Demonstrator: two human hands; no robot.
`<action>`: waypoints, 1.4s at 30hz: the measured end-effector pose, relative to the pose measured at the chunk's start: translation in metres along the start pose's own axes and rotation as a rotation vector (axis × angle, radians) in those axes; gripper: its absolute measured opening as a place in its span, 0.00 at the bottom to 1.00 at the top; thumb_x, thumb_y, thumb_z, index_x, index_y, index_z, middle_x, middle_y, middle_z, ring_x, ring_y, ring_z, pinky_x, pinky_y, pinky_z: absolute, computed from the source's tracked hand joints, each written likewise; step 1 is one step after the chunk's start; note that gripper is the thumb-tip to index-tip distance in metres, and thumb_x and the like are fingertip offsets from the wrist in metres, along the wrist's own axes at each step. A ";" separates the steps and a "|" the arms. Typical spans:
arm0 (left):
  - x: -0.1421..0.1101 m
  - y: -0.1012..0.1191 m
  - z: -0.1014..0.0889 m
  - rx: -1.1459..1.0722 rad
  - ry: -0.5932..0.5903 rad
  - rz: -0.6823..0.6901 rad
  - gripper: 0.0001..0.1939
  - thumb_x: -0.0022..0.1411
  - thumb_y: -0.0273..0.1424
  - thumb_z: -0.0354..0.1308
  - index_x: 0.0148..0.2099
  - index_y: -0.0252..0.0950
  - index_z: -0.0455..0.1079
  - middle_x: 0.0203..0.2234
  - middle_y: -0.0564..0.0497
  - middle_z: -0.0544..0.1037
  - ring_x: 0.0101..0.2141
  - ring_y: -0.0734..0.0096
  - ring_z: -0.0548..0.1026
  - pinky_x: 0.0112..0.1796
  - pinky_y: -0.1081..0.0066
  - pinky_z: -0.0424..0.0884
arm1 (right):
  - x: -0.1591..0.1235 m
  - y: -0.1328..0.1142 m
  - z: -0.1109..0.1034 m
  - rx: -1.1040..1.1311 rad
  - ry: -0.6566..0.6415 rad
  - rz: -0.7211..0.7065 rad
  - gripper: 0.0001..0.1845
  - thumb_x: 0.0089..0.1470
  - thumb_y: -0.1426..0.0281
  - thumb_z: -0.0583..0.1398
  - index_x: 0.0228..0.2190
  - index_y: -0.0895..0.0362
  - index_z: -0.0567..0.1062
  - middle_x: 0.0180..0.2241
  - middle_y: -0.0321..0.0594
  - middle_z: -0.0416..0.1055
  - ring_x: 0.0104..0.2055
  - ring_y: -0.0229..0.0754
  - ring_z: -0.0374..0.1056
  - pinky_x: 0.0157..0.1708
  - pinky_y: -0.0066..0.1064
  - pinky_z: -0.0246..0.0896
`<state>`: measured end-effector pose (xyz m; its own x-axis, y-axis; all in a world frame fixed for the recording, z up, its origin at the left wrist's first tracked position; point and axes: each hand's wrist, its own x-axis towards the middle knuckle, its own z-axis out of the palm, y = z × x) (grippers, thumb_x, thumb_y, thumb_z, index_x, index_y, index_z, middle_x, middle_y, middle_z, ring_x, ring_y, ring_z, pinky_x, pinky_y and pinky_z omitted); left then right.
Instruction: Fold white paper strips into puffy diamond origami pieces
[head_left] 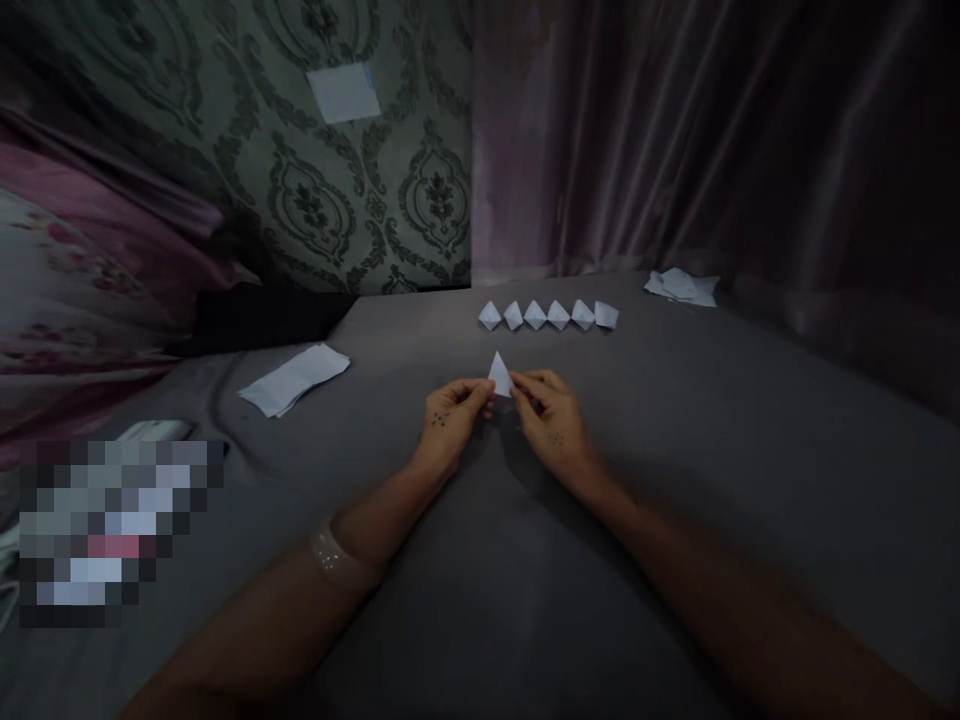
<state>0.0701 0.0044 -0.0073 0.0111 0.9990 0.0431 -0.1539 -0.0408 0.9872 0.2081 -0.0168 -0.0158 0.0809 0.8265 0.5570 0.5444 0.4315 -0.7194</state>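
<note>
A small folded piece of white paper (500, 376), pointed at the top like a triangle, is held up between both hands. My left hand (456, 412) pinches its lower left edge between thumb and fingers. On the other side, my right hand (553, 415) grips the right edge in the same way. Just beyond the hands, a row of several folded white paper shapes (535, 315) lies on the grey cloth surface (525, 590). The fingertips behind the paper are partly hidden.
A stack of white paper strips (295, 380) lies to the left. Crumpled or loose paper pieces (681, 287) sit at the far right. A black cloth (262, 318) is at the back left, and a pixelated patch covers something at the left. Wall and curtain (637, 140) bound the far side.
</note>
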 end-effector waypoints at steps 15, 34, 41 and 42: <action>-0.001 0.001 0.001 0.107 0.006 0.079 0.10 0.49 0.35 0.66 0.31 0.33 0.78 0.20 0.53 0.75 0.24 0.76 0.68 0.29 0.74 0.65 | 0.002 -0.006 0.001 0.092 -0.013 0.173 0.10 0.54 0.65 0.58 0.33 0.56 0.78 0.32 0.40 0.72 0.32 0.40 0.66 0.35 0.33 0.62; 0.005 0.008 -0.007 -0.188 -0.412 -0.303 0.19 0.50 0.43 0.68 0.23 0.32 0.70 0.16 0.55 0.68 0.17 0.83 0.62 0.18 0.79 0.55 | 0.020 0.014 -0.032 0.678 -0.514 0.449 0.14 0.49 0.57 0.65 0.29 0.56 0.77 0.27 0.33 0.68 0.26 0.33 0.57 0.29 0.28 0.52; 0.004 0.010 -0.007 -0.224 -0.439 -0.297 0.17 0.50 0.41 0.68 0.35 0.33 0.76 0.17 0.56 0.69 0.17 0.83 0.63 0.19 0.79 0.56 | 0.020 0.014 -0.035 0.709 -0.611 0.432 0.14 0.50 0.57 0.64 0.32 0.56 0.78 0.28 0.34 0.69 0.26 0.33 0.56 0.28 0.28 0.51; 0.003 0.010 -0.006 -0.221 -0.453 -0.304 0.17 0.50 0.41 0.68 0.37 0.33 0.76 0.18 0.56 0.69 0.18 0.83 0.63 0.19 0.79 0.55 | 0.020 0.014 -0.036 0.704 -0.617 0.430 0.14 0.51 0.57 0.64 0.33 0.55 0.79 0.29 0.35 0.70 0.27 0.33 0.57 0.28 0.28 0.51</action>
<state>0.0622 0.0071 0.0016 0.5009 0.8560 -0.1276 -0.2793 0.2995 0.9123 0.2469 -0.0070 0.0005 -0.3977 0.9171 0.0281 -0.0577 0.0055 -0.9983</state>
